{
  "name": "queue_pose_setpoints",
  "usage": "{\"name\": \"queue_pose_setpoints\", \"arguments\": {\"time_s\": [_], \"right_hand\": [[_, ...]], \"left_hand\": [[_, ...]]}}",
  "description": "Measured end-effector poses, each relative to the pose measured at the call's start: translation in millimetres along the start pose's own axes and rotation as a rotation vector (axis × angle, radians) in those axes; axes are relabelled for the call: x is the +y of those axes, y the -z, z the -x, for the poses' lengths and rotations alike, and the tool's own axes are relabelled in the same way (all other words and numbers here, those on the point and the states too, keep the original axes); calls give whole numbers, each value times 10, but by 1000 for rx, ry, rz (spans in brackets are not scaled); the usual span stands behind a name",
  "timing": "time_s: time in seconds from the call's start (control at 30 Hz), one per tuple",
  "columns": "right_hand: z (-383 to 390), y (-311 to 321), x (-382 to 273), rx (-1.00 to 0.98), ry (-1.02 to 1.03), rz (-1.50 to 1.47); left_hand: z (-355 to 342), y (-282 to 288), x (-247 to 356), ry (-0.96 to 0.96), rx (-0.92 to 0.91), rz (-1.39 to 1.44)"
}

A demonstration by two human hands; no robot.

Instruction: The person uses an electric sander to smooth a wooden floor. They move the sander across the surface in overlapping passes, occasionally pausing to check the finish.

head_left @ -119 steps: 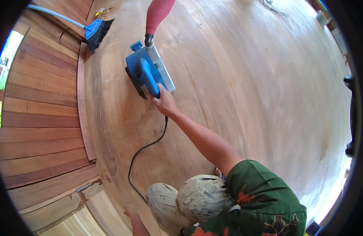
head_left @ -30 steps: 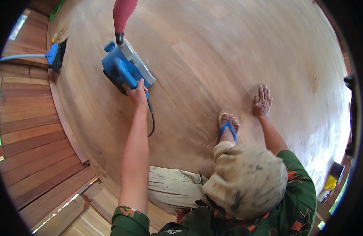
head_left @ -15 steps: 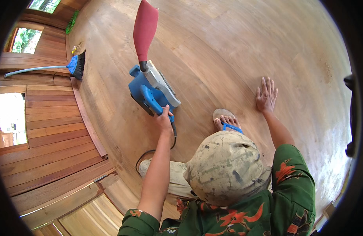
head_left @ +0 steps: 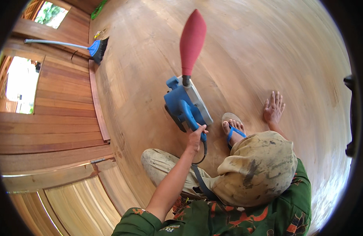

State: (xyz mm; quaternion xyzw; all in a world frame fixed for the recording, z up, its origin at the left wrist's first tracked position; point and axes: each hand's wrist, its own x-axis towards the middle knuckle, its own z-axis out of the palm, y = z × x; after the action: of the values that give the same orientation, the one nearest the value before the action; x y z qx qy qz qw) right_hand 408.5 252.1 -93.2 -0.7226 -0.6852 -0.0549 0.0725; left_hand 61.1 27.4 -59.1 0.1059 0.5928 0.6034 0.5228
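Observation:
My left hand (head_left: 196,135) is wrapped round the rear handle of a blue belt sander (head_left: 185,104). The sander rests on the wooden floor (head_left: 146,98), left of my foot. A red dust bag (head_left: 193,43) sticks up from its dark outlet and points away from me. Its black cord (head_left: 205,151) curves back toward my lap. To the right, my right hand (head_left: 274,109) lies flat on the floor with its fingers spread, holding nothing. Part of that forearm is hidden behind my raised knee.
My foot in a blue-strapped flip-flop (head_left: 234,128) is planted between sander and right hand. A blue broom (head_left: 96,50) leans by the plank wall (head_left: 67,106) at left, which has window openings. A panelled wooden door (head_left: 85,198) is at lower left.
The whole view has shifted. My left hand and the sander have moved to the right, closer to my foot. My right hand stays flat on the floor.

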Motion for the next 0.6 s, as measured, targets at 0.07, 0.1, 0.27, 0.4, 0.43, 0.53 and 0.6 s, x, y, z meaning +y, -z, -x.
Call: {"name": "queue_pose_setpoints", "arguments": {"time_s": [0.07,0.1,0.27,0.4,0.43,0.53,0.6], "right_hand": [[-25,-34,24,3,4,6],[-31,-46,26,7,12,4],[125,-31,-7,-31,-16,0],[285,42,-39,-60,-24,-7],[321,58,-54,-24,-8,-6],[391,92,-120,-91,-33,-13],[403,113,-168,-32,-22,-40]], "left_hand": [[91,-102,-105,-5,14,35],[125,-134,-147,-6,41,63],[227,-57,-192,-17,58,47],[189,74,-118,-80,80,44],[159,109,-87,-46,118,31],[-3,212,31,-37,181,-15],[-153,237,99,-90,165,-8]]}}
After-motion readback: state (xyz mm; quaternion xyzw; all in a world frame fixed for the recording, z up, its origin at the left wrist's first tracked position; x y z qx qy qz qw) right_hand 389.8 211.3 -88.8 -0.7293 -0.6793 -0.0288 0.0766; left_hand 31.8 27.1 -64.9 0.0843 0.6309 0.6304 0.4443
